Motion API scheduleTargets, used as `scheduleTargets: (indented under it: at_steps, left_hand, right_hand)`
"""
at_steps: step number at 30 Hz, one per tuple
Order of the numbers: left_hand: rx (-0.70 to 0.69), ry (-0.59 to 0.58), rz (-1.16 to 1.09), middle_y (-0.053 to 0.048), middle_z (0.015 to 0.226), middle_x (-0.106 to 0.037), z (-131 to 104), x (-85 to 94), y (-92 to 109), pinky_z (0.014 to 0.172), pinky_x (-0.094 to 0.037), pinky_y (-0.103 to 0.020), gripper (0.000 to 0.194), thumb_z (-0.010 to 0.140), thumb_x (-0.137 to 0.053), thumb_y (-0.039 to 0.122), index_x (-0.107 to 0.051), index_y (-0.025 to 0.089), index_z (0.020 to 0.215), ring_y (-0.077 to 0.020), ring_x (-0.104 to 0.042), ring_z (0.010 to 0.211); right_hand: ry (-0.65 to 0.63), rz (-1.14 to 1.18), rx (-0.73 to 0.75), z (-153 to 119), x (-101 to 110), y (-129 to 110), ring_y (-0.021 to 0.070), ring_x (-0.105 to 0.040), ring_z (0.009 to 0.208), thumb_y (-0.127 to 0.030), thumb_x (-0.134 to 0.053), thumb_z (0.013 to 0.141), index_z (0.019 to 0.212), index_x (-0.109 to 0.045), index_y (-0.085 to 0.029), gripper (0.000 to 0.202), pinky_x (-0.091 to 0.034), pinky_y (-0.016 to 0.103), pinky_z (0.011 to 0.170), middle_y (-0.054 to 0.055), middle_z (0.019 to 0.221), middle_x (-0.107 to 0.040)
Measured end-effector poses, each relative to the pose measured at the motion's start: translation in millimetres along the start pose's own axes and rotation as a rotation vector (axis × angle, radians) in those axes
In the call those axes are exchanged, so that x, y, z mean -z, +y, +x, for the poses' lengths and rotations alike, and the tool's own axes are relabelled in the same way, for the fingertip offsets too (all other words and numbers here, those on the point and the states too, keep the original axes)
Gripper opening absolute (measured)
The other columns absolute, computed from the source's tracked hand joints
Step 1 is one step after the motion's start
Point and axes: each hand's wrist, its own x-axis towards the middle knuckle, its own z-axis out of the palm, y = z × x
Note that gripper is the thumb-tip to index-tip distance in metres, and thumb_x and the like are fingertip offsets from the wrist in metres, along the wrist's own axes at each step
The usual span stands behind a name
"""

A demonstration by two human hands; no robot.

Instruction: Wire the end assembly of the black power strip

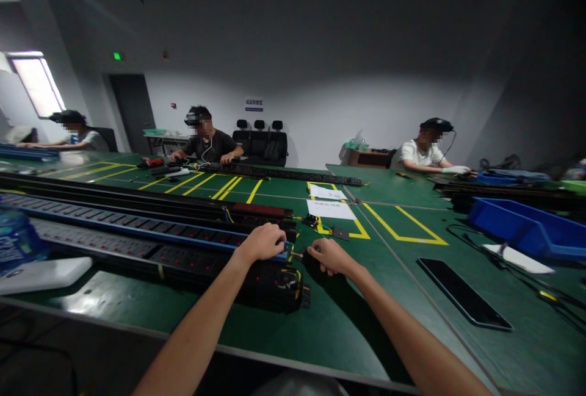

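Near the front edge of the bench [315, 335], brace the blue-edged socket strip [151, 225] under the left hand's [265, 241] closed grip — and align the slim-shafted tool [297, 255], pinched in the right hand [332, 255], squarely with its end.

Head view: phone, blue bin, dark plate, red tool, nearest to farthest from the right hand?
1. Dark plate, just beyond the right hand.
2. Phone, right of that hand.
3. Blue bin, farther right.
4. Red tool, far off to the left.

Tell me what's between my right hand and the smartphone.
Green tabletop crossed by a seam lies between your right hand and the smartphone in the head view.
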Motion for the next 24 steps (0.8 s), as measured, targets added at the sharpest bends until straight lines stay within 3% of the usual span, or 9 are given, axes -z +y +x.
scheduleTargets:
  at_steps: [24]
  left_hand:
    - [0.011, -0.002, 0.002, -0.006, 0.098, -0.069, 0.1, 0.4, 0.4, 0.086, -0.050, -0.031, 0.025, 0.086, -0.053, 0.026, -0.074, 0.022, 0.100, -0.0224, -0.063, 0.097]
  right_hand:
    - [-0.005, -0.009, 0.010, -0.6, 1.1, -0.9, 0.0091, -0.053, 0.032, -0.036, -0.043, 0.099, 0.080, -0.057, -0.016, 0.031, -0.036, 0.015, 0.034, 0.000, 0.050, -0.061]
